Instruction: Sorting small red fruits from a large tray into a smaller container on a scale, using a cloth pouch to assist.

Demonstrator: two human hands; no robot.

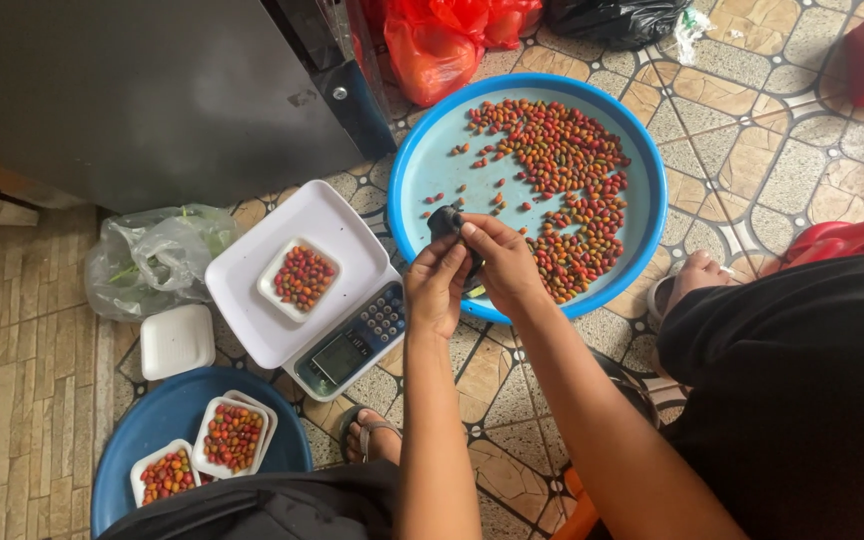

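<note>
Both hands, left hand [437, 285] and right hand [502, 262], pinch a small, crumpled black bag [444, 221] in a tight grip.

Grey rectangular screen [339, 357] is sitting on the white scale's [292, 262] front. Red plastic bags [442, 35] and a black one [617, 18] are lying above; a clear bag [152, 258] is lying left.
</note>
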